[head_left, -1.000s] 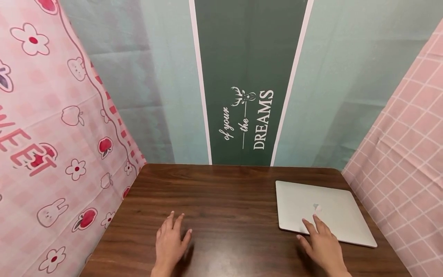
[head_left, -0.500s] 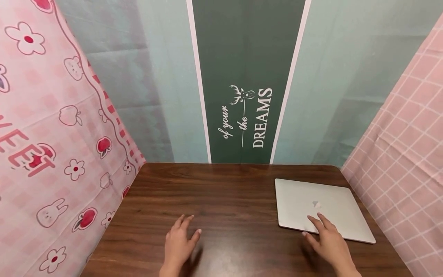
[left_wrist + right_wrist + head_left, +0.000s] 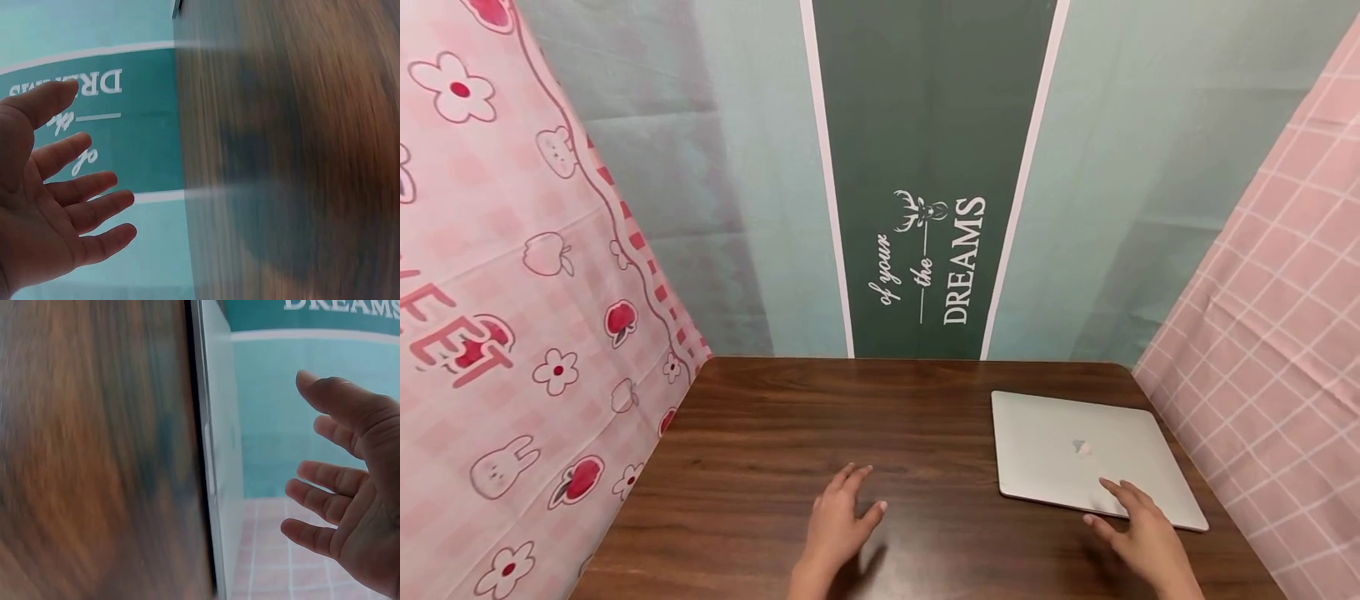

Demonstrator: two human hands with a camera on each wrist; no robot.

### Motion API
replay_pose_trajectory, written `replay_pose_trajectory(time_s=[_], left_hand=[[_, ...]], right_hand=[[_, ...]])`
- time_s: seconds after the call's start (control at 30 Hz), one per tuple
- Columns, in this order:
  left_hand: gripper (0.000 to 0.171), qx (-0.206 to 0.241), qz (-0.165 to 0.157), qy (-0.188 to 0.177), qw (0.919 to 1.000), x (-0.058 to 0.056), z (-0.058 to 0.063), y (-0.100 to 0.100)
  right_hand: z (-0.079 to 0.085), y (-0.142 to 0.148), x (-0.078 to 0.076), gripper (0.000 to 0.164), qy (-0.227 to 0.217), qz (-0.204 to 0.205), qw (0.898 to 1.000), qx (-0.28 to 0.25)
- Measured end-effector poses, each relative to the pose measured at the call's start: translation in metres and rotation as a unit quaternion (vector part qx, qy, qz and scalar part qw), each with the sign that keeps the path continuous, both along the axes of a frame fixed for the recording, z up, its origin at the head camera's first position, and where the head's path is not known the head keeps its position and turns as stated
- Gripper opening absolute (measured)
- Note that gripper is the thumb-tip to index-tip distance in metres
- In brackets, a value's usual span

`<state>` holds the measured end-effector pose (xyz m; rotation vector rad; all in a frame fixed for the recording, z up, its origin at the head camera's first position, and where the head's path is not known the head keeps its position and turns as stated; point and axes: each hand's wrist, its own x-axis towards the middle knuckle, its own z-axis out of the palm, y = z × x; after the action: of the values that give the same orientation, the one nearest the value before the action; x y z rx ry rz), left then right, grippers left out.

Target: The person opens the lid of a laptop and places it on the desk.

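A closed, silver, rectangular metal laptop (image 3: pixel 1075 454) lies at lower right of the head view, on a brown wood-grain table (image 3: pixel 820 417). The right hand (image 3: pixel 1141 533) hovers above its near edge; the left hand (image 3: pixel 837 518) hangs at lower centre. Both have loose fingers, grasping nothing. This seems preparation; gripping would call for lowering the right hand.

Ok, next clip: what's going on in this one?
A person has both hands out over a brown wooden table, holding nothing. A closed silver laptop lies flat toward the table's right side. The right hand hovers by the laptop's near edge, fingers spread and apart from it in the right wrist view. The left hand hangs over the bare wood to the laptop's left, also open.
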<state>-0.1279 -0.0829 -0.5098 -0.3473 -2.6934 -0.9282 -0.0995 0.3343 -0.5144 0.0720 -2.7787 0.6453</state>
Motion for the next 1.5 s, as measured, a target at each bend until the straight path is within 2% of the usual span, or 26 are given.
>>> replay_pose_trajectory(time_s=[0.27,0.57,0.7,0.87,0.97,1.2,1.33,1.5], left_hand=[[0.052,0.006,-0.031,-0.033,0.9990,-0.012,-0.003,0.023],[0.052,-0.011,-0.057,-0.061,0.9964,-0.021,-0.009,0.049],[0.051,-0.024,-0.071,-0.069,0.9948,-0.022,-0.013,0.062],[0.051,-0.042,-0.090,-0.072,0.9924,-0.025,-0.016,0.074],[0.052,-0.050,-0.093,-0.072,0.9918,-0.027,-0.017,0.080],[0.053,-0.074,-0.110,-0.083,0.9877,-0.033,-0.017,0.097],[0.054,-0.086,-0.118,-0.077,0.9862,-0.035,-0.016,0.108],[0.055,-0.100,-0.129,-0.069,0.9842,-0.037,-0.019,0.118]], right_hand=[[-0.011,0.019,0.004,0.057,0.029,-0.030,0.999,-0.009],[-0.019,0.034,0.005,0.060,-0.018,-0.048,0.999,-0.006],[-0.024,0.041,0.005,0.058,-0.002,-0.052,0.999,-0.004],[-0.031,0.048,0.004,0.054,0.037,-0.057,0.998,-0.010],[-0.033,0.055,0.002,0.053,0.044,-0.058,0.997,-0.013],[-0.039,0.075,0.002,0.057,0.010,-0.080,0.997,-0.015],[-0.041,0.086,0.000,0.062,-0.010,-0.092,0.996,-0.011],[-0.042,0.095,-0.001,0.061,0.006,-0.097,0.995,-0.024]])
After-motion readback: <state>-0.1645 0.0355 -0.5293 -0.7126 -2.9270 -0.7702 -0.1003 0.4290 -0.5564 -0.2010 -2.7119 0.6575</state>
